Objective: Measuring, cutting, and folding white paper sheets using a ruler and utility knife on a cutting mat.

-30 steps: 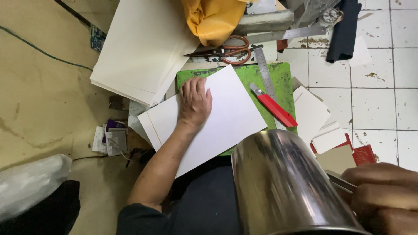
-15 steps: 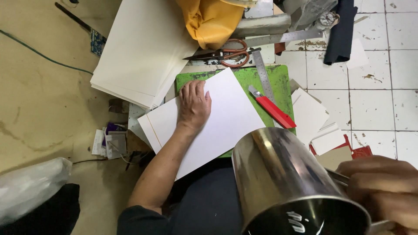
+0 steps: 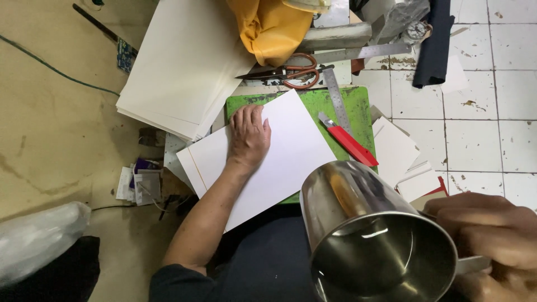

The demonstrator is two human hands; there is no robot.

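Right hand: lower right corner of the view, fingers curled around the handle of a steel mug. The mug is raised close to the camera, tilted, its open mouth facing the viewer; the inside looks empty and shiny.

Left hand: palm down, fingers together and flat, pressing on a white sheet. It grips nothing.

White sheet: lies at an angle across a green cutting mat, covering most of it; a second sheet edge shows just beneath along its left side.

Red utility knife: on the mat, just right of the sheet, blade end pointing up-left.

Steel ruler: on the mat, beside the knife, running toward the top edge.

Scissors: orange-brown handles, above the mat, blades pointing left.

Stack of cream boards: upper left, overlapping the mat's corner.

Yellow cloth: bunched at the top centre, above the scissors.

Small white cards: loose pile right of the mat, on the tiled floor.

Clear plastic bag: lower left, well apart from both hands.
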